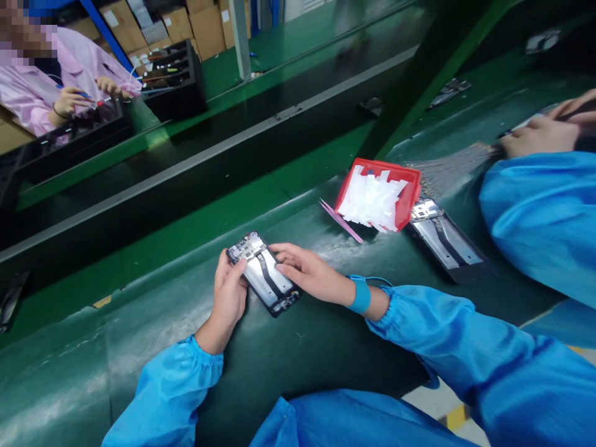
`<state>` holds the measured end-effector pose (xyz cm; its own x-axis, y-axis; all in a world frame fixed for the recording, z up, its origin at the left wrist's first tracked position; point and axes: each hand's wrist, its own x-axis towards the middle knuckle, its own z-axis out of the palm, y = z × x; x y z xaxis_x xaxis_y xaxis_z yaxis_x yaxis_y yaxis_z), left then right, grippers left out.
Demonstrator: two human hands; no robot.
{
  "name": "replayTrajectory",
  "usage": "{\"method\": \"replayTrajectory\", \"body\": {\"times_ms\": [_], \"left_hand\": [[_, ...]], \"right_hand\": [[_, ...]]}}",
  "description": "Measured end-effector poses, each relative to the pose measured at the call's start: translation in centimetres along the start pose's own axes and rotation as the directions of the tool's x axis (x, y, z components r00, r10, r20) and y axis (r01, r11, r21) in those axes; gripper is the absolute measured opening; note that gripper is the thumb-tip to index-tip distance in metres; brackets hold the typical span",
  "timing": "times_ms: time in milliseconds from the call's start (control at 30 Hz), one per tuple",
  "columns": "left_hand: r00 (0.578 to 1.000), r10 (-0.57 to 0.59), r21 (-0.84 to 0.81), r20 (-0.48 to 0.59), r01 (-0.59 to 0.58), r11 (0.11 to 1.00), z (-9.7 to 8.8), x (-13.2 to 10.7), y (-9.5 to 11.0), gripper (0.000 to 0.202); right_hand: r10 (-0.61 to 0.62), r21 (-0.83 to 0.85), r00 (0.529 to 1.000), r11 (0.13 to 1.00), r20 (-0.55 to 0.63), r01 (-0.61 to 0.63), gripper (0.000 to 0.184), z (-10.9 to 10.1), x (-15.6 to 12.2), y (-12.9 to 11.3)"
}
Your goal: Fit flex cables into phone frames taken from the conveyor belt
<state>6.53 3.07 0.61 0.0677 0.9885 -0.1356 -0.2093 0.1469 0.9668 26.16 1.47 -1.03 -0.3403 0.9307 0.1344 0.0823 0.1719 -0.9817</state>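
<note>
An opened phone body [259, 266], back side up with circuit board and flat cable showing, rests on the green bench. My left hand [230, 294] is curled round its left edge, thumb on the top corner. My right hand [305, 273] lies over its right side, fingertips pressing on the inner metal plate; a blue wrist strap [361, 294] circles that wrist. Both arms wear blue sleeves.
A red tray [404, 205] of white strips sits to the right, pink tweezers [339, 220] beside it and a second opened phone [444, 239] past it. A co-worker's blue sleeve [544, 217] and hand [540, 133] are at far right. A dark conveyor [195, 180] runs behind; a person in pink [56, 81] works across it.
</note>
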Motion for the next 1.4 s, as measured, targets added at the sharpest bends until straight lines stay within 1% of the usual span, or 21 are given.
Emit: {"method": "replayTrajectory", "body": {"times_ms": [33,100,167,233,267,367,433,500,533,600,667,700,733,800,867,933,1000,1100,1167,1267,1400], "left_hand": [[1.000,-0.029,0.045,0.011,0.028,0.999,-0.3,0.2,0.2,0.035],[0.995,-0.093,0.162,0.047,0.084,0.983,-0.7,0.6,0.3,0.036],[0.986,-0.144,0.218,0.082,0.124,0.968,-1.1,0.7,0.1,0.031],[0.981,-0.159,0.202,0.111,0.134,0.970,-1.2,0.7,-0.1,0.024],[0.979,-0.157,0.190,0.129,0.131,0.973,-1.3,0.7,-0.1,0.026],[0.971,-0.149,0.193,0.185,0.113,0.975,-1.0,0.4,0.0,0.043],[0.967,-0.143,0.217,0.209,0.097,0.971,-0.8,0.2,0.1,0.046],[0.967,-0.129,0.241,0.222,0.074,0.968,-0.5,0.1,0.2,0.049],[0.968,-0.108,0.256,0.225,0.048,0.965,-0.4,0.1,0.2,0.049],[0.972,-0.027,0.299,0.232,-0.045,0.953,-0.4,0.2,0.2,0.047],[0.970,0.069,0.343,0.234,-0.149,0.927,-0.4,0.2,0.4,0.044],[0.967,0.089,0.356,0.239,-0.173,0.918,-0.4,0.2,0.5,0.042],[0.966,0.073,0.360,0.248,-0.162,0.919,-0.5,0.2,0.6,0.042],[0.959,-0.047,0.341,0.278,-0.053,0.939,-0.5,0.2,0.9,0.046],[0.936,-0.181,0.303,0.301,0.086,0.949,-0.6,0.1,1.2,0.051],[0.919,-0.248,0.258,0.306,0.171,0.951,-0.5,0.1,1.5,0.052],[0.917,-0.263,0.217,0.300,0.203,0.955,-0.3,0.2,1.6,0.054],[0.921,-0.259,0.183,0.291,0.213,0.960,0.0,0.2,1.5,0.068],[0.923,-0.255,0.179,0.286,0.210,0.961,-0.1,0.4,1.4,0.068],[0.923,-0.261,0.175,0.283,0.218,0.960,-0.5,0.7,1.2,0.056],[0.938,-0.244,0.168,0.246,0.207,0.964,-1.1,1.0,1.1,0.053]], "right_hand": [[-0.027,-0.114,0.999,0.993,-0.039,0.023,0.039,-0.2,0.0,-0.1],[-0.124,-0.349,0.989,0.933,-0.087,0.086,0.043,-0.5,-0.2,-0.3],[-0.222,-0.523,0.974,0.836,-0.046,0.165,0.049,-0.7,-0.3,-0.5],[-0.279,-0.609,0.960,0.756,0.033,0.240,0.052,-0.6,-0.4,-0.4],[-0.300,-0.630,0.952,0.729,0.060,0.269,0.053,-0.5,-0.5,-0.4],[-0.358,-0.634,0.931,0.706,0.065,0.315,0.049,-0.3,-0.6,-0.2],[-0.386,-0.628,0.922,0.709,0.035,0.321,0.045,-0.3,-0.6,-0.2],[-0.389,-0.628,0.921,0.712,0.017,0.313,0.046,-0.3,-0.6,-0.4],[-0.390,-0.627,0.921,0.713,0.016,0.313,0.047,-0.3,-0.6,-0.4],[-0.396,-0.623,0.918,0.714,0.017,0.320,0.046,-0.3,-0.5,-0.5],[-0.419,-0.635,0.908,0.698,0.010,0.330,0.037,-0.3,-0.5,-0.5],[-0.433,-0.650,0.901,0.683,0.006,0.333,0.033,-0.3,-0.4,-0.5],[-0.446,-0.667,0.895,0.665,0.004,0.335,0.029,-0.3,-0.4,-0.5],[-0.457,-0.705,0.889,0.626,0.017,0.335,0.029,-0.3,-0.4,-0.5],[-0.434,-0.744,0.900,0.587,0.046,0.321,0.031,-0.3,-0.4,-0.4],[-0.388,-0.777,0.915,0.542,0.105,0.319,0.031,-0.5,-0.5,-0.4],[-0.359,-0.799,0.916,0.491,0.179,0.348,0.030,-0.7,-0.6,-0.5],[-0.361,-0.820,0.895,0.407,0.261,0.403,0.033,-1.1,-0.6,-0.8],[-0.364,-0.821,0.882,0.373,0.299,0.433,0.036,-1.3,-0.5,-0.9],[-0.387,-0.788,0.867,0.404,0.313,0.465,0.035,-1.7,-0.4,-0.9],[-0.463,-0.737,0.835,0.445,0.297,0.508,0.030,-2.2,-0.2,-1.0]]}}
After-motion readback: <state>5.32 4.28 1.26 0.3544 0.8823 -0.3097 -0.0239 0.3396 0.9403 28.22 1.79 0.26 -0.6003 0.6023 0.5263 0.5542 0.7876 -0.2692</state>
